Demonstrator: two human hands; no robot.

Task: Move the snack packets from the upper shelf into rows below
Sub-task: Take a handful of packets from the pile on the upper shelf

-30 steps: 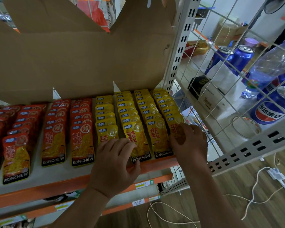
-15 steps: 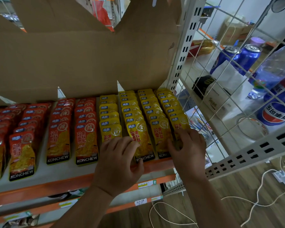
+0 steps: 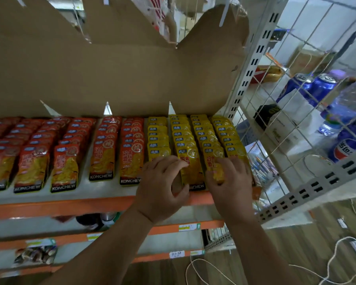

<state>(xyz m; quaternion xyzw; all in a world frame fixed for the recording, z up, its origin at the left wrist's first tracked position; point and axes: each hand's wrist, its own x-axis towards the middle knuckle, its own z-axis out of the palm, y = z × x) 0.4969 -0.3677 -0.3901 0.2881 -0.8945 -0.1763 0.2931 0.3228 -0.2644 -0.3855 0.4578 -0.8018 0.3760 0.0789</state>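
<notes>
- Store shelving fills the frame: an orange-edged shelf [image 3: 90, 204] carries overlapped rows of red snack packets [image 3: 107, 153] at left and yellow snack packets [image 3: 193, 140] at centre, below a cardboard sheet [image 3: 111, 75].
- Left hand [image 3: 162, 188]: fingers curled over the front of the leftmost yellow row. Whether it grasps a packet cannot be determined.
- Right hand [image 3: 230, 182]: fingers curled onto the front packet [image 3: 213, 160] of the third yellow row, pinching it.
- Hazard: packets appear to be slick film, stacked shingle-fashion. Sideways pressure would likely skew an adjacent row.
- Hazard: front packets lie near the shelf lip. A forward pull could drag them off the edge.
- Hazard: the rightmost row lies beside the wire mesh panel [image 3: 296, 112]. Packets may snag there.
</notes>
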